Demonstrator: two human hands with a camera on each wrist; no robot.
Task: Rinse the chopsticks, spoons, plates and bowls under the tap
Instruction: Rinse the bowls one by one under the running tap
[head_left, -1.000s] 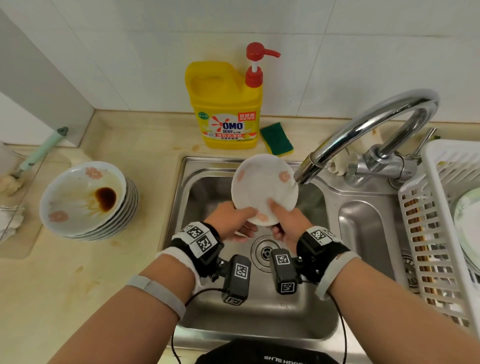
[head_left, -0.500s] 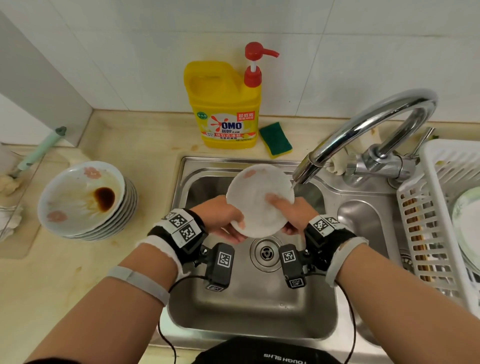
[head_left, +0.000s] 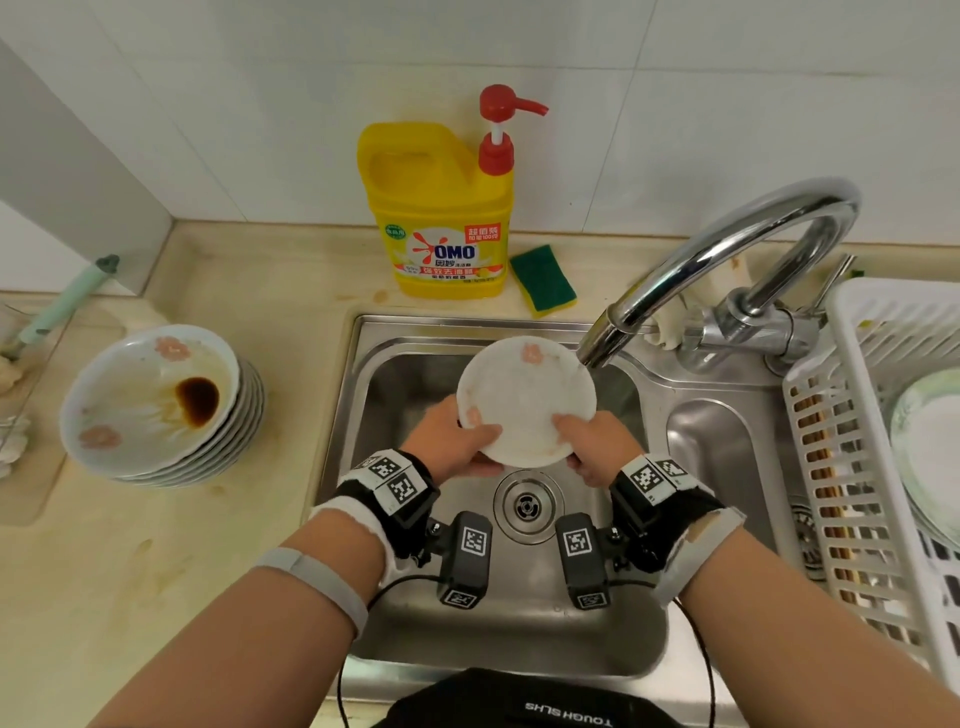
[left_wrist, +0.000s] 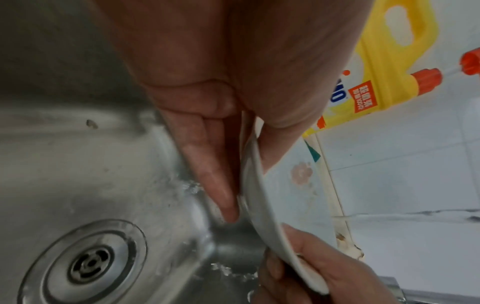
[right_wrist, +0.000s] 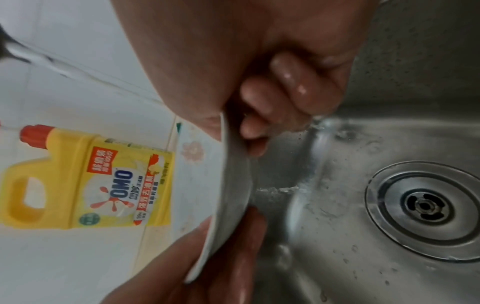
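A small white plate with pink flowers is tilted over the sink, its far edge just under the tap spout. My left hand grips the plate's near left rim, thumb on the face and fingers behind. My right hand grips the near right rim the same way. The left wrist view shows the plate edge-on with a water stream reaching it. In the right wrist view my curled wet fingers sit behind the plate.
A stack of dirty plates with brown sauce sits on the counter to the left. A yellow detergent bottle and a green sponge stand behind the sink. A white drying basket on the right holds plates and chopsticks.
The plate has turned between my hands, so a pink flower now sits at its far edge. My hands have shifted apart along the near rim, and the plate lies flatter.
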